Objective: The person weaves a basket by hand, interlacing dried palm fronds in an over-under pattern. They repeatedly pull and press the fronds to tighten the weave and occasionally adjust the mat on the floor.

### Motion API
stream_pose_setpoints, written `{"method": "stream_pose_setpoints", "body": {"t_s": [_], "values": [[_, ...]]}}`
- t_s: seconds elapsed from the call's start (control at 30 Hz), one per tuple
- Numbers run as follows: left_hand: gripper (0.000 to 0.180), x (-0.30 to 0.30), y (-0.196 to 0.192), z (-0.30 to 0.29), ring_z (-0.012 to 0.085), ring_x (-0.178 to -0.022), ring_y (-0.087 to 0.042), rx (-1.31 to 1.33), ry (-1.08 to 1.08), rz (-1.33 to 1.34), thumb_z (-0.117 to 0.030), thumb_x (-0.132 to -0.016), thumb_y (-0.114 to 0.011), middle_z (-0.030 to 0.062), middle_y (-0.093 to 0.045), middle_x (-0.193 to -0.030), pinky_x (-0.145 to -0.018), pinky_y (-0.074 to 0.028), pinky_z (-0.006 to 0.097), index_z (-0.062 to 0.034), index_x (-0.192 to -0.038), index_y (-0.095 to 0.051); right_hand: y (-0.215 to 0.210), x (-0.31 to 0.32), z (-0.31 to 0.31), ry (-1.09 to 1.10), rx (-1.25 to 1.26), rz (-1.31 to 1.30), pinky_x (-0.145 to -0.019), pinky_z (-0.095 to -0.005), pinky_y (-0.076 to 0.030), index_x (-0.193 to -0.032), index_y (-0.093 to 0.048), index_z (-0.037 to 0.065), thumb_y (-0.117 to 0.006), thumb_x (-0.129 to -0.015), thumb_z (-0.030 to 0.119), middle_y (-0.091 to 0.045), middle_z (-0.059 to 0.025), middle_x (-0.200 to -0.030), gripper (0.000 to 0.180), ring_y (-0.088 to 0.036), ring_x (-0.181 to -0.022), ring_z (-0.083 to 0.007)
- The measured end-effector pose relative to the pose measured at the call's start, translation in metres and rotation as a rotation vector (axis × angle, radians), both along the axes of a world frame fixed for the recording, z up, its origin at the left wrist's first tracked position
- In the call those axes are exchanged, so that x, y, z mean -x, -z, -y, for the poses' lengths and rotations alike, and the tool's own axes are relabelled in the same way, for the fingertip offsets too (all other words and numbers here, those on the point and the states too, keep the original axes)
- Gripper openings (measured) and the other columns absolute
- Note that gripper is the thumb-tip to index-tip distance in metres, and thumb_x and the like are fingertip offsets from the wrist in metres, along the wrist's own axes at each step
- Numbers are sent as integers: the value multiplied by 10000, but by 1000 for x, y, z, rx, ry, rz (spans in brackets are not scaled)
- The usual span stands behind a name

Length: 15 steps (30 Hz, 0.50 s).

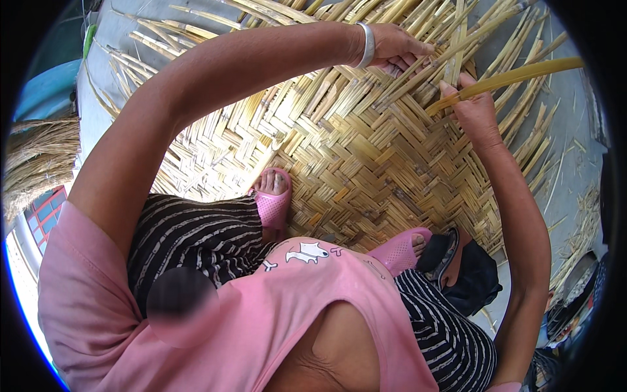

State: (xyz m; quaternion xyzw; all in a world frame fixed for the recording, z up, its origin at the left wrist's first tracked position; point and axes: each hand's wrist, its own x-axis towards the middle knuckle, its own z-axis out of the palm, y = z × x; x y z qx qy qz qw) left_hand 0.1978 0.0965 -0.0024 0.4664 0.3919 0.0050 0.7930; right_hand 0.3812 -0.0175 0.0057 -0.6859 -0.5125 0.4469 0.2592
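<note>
A mat of split reed strips (366, 157), woven in a zigzag pattern, lies on the ground in front of me and under my feet. At its far edge my left hand (395, 49), with a silver bangle on the wrist, has its fingers closed around loose strip ends (408, 85); some of the fingers are hidden. To its right, my right hand (475, 111) is closed, thumb pressed on a long yellow-green reed strip (522, 75). That strip slants up to the right, past the mat's woven part. Other unwoven ends cross between the two hands.
Long loose strip ends (163, 42) fan out over the grey floor (568, 124). My pink sandals (272, 202) stand on the mat. Beside the right one lie a dark sandal (444, 258) and dark cloth (475, 277). A bundle of dry stalks (39, 160) is at far left.
</note>
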Motion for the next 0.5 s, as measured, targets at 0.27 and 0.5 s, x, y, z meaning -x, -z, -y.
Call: {"method": "stream_pose_setpoints", "body": {"t_s": [0.27,0.5], "values": [[349,0,3,-2,99,-742,-601,10,11,8,-372,-903,-549,34,-640,-865,-699,-508,241,-52,-1032,-604,-1,-1,0,-6,25,-34,-683,-245,-443,-920,-627,17,-608,-862,229,-604,9,-757,220,-509,-709,-53],[347,-1,7,-2,86,-712,-595,17,2,16,-378,-899,-554,22,-634,-834,-670,-506,221,-54,-1010,-609,1,2,1,48,-4,-6,-627,-225,-446,-971,-617,43,-618,-855,206,-607,12,-750,200,-533,-682,-45]]}}
